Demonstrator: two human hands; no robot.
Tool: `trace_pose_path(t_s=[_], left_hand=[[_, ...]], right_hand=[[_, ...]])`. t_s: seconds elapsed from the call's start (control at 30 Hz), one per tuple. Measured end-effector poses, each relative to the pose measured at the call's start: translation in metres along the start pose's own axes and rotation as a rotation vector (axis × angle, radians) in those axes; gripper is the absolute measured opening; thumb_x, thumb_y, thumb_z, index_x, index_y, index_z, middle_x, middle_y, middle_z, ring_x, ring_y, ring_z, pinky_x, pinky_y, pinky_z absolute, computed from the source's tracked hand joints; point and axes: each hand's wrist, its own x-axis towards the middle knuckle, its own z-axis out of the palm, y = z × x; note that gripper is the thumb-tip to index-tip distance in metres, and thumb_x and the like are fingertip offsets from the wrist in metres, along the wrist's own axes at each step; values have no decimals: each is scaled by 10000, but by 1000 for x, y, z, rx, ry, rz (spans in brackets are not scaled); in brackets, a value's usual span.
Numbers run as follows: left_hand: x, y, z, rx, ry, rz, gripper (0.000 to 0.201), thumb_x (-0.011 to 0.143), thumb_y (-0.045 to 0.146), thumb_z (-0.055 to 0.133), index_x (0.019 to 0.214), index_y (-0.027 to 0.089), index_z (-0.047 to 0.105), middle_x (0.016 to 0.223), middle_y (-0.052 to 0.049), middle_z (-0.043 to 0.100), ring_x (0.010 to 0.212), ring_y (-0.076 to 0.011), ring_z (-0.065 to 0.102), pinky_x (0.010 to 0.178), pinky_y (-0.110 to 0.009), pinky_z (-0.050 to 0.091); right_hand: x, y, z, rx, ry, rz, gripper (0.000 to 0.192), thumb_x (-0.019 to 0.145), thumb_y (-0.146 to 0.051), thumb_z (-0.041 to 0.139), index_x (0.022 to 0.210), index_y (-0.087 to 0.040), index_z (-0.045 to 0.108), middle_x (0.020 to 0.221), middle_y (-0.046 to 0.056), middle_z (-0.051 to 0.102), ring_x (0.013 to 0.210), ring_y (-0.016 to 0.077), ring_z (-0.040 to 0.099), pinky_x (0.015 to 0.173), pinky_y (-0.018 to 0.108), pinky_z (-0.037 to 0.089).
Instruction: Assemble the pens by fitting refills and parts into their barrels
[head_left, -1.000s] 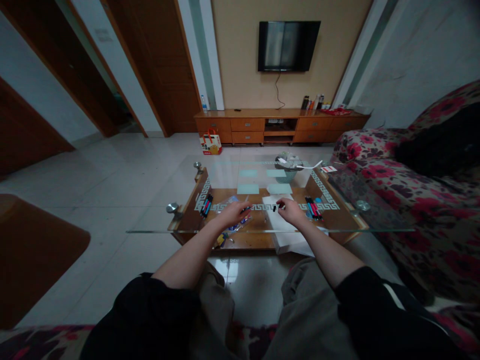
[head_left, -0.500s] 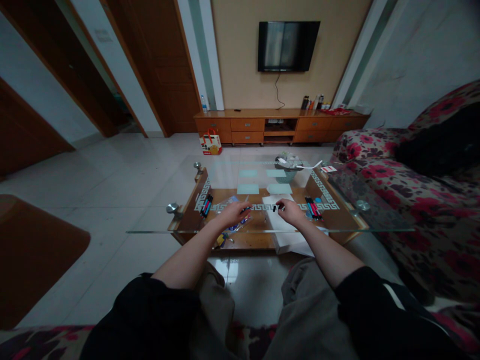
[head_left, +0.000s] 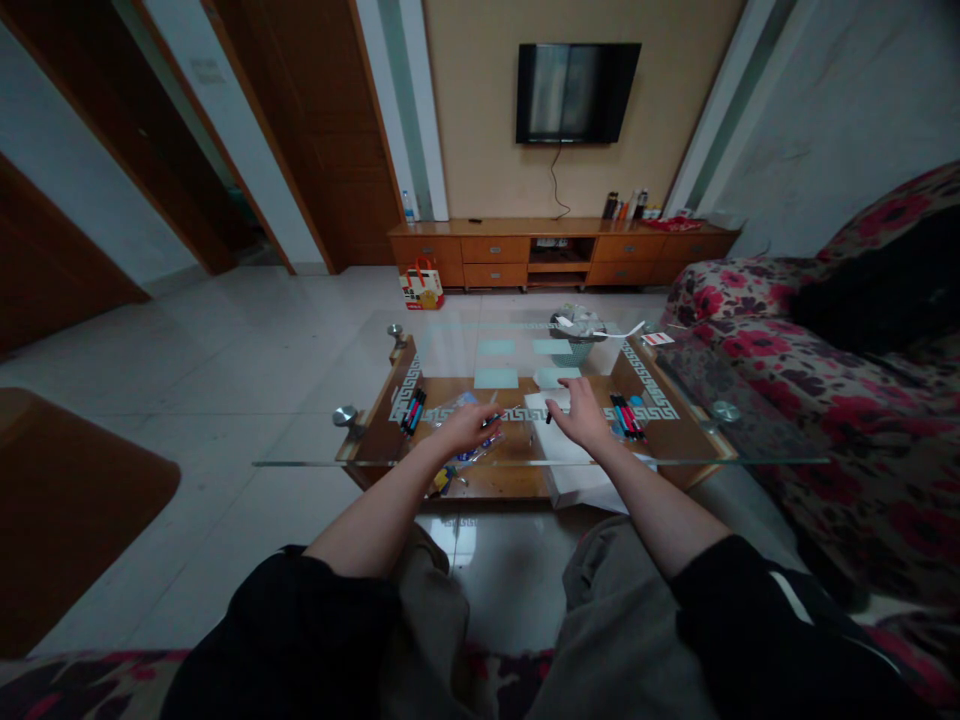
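Beyond the glass surface [head_left: 450, 350] stands a basket [head_left: 574, 353], filled to the rim with crumpled, pale bag-like stuff [head_left: 579, 318]. A shopping bag [head_left: 421, 288] with red handles stands on the floor by the cabinet [head_left: 495, 250]; its inside is hidden. Beneath the glass, a white box [head_left: 574, 470] lies on the wooden shelf.

The right hand [head_left: 582, 412] has opened since half a second ago, when its fingers were pinched together; now they spread, thumb apart, holding nothing visible. A small black piece [head_left: 548, 418] is by the thumb tip; whether they touch is unclear. The left hand [head_left: 471, 424] is unchanged, fingers curled around a dark pen [head_left: 491, 418] over the surface. Marker rows lie left [head_left: 412, 412] and right [head_left: 628, 417].
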Motion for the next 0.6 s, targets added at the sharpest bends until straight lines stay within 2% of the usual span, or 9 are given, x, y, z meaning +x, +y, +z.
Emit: trace_pose_path(t_s=[0.07,0.13,0.3,0.43,0.6], left_hand=[[0,1,-1,5,-3,-2,254,946,337,507,1117,235,665,879,-42,718,766,-174,650,699,-244,439],[0,1,-1,3,-5,-1,256,941,336,511,1120,233,663,856,-40,715,747,-176,645,680,-244,431],[0,2,-2,3,1,-1,254,934,315,509,1120,223,655,841,-43,708,749,-178,644,680,-243,431],[0,2,-2,6,4,-1,252,928,314,519,1121,223,651,850,-42,706,764,-175,646,694,-239,433],[1,2,-2,11,7,1,246,932,317,515,1112,226,657,819,-36,696,745,-171,639,683,-235,420]], right_hand=[[1,-10,-4,24,-4,-67,383,908,-326,575,1264,-186,566,1223,127,555,1099,271,571,956,382,475],[0,-20,-5,60,-65,-155,326,919,-270,547,1235,-202,587,1171,104,586,1043,248,587,922,363,483],[-5,-40,0,152,-230,-337,356,932,-199,508,1282,-206,576,1127,78,645,958,201,611,886,328,489],[-9,-48,2,171,-278,-374,444,924,-179,518,1366,-224,543,1230,80,644,975,187,626,923,332,489],[-10,-48,4,156,-314,-362,491,910,-176,545,1396,-248,545,1218,76,673,969,191,648,930,346,500]])
